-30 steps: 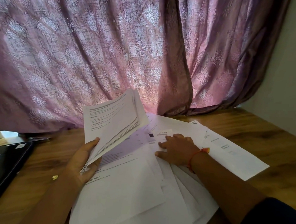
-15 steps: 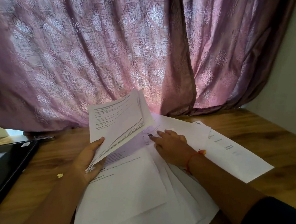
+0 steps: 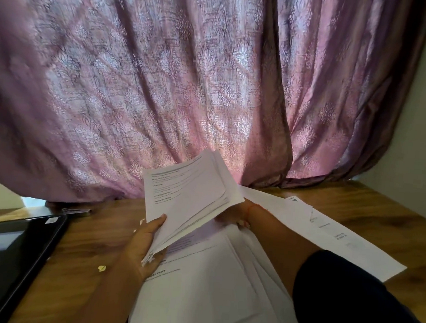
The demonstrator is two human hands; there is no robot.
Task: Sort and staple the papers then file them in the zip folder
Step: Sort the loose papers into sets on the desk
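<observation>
Gripping a raised sheaf of papers (image 3: 188, 205) at its lower corner, the left hand (image 3: 145, 247) curls its fingers behind with the thumb on front. Loose sheets (image 3: 210, 287) lie spread on the wooden surface (image 3: 79, 253). The right hand (image 3: 233, 214) sits mostly hidden behind the sheaf, so its fingers cannot be judged. A black zip folder (image 3: 6, 255) lies left.

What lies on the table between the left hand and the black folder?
Head view: bare wood with one small yellow scrap between the left hand and black folder.
</observation>
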